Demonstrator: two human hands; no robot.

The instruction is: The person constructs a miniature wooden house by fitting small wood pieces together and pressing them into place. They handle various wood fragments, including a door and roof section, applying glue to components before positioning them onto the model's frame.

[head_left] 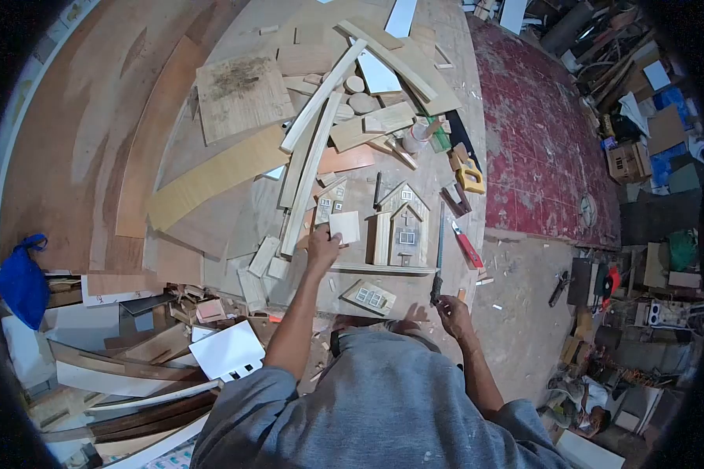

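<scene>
My left hand pinches a small square of pale wood over the workbench, beside a small house-front piece with white windows. My right hand is closed at the dark grip of a long thin blade, which lies along the bench and points away from me. Between my hands stands a miniature wooden house with a peaked roof, a cross and a white window, behind a thin wooden strip. Nearer to me lies a loose cut piece with white windows.
A red-handled cutter and a yellow-handled saw lie on the right. Long wooden strips, a stained square board and a clear cup cover the far bench. Scrap wood is piled at lower left.
</scene>
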